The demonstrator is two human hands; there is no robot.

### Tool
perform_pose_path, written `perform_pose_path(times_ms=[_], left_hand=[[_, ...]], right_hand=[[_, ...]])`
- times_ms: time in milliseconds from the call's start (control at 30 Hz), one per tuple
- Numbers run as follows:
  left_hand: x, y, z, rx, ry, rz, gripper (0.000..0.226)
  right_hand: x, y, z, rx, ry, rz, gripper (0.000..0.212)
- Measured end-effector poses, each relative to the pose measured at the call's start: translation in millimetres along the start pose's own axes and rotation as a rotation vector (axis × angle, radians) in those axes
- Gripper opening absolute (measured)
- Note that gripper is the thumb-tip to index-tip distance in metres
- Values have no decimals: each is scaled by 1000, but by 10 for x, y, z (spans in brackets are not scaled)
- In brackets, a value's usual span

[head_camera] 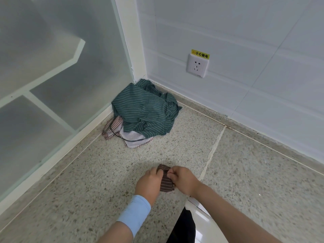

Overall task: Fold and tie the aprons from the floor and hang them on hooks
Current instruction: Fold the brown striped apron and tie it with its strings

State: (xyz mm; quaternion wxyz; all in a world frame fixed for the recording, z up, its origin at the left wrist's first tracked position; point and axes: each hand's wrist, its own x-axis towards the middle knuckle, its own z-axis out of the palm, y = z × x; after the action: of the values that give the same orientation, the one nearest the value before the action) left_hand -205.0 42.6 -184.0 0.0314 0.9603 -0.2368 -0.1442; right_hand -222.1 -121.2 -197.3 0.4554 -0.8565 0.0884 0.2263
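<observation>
Between both hands (149, 183) (184, 181), brown apron (166, 184) bundle mostly hidden.

The only writing is on a yellow label (200, 54), a narrow strip stuck to the white tiled wall (245, 41) just above the socket (197, 66), its lower edge touching the socket's top edge. It carries four black Chinese characters in one row, 小心触电, meaning beware of electric shock. At the strip's left end is a small sign, too small to make out.

Head view, downward toward floor (87, 172) corner
</observation>
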Motion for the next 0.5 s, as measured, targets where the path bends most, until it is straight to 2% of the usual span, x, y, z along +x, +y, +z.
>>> perform_pose_path(times_ms=[67, 167, 300, 367, 500], left_hand=[[23, 2, -12, -5, 21, 19, 33], [33, -3, -13, 0, -26, -43, 25], [86, -12, 36, -15, -52, -76, 32], [82, -29, 9, -117, -106, -114, 31], [87, -163, 89, -508, -219, -153, 23]], right_hand=[[-4, -16, 52, -19, 27, 5, 16], [-1, -23, 111, -19, 91, 22, 16], [32, -52, 109, -12, 149, 50, 15], [51, -59, 84, 31, 111, 83, 18], [49, 30, -32, 209, -18, 180, 22]])
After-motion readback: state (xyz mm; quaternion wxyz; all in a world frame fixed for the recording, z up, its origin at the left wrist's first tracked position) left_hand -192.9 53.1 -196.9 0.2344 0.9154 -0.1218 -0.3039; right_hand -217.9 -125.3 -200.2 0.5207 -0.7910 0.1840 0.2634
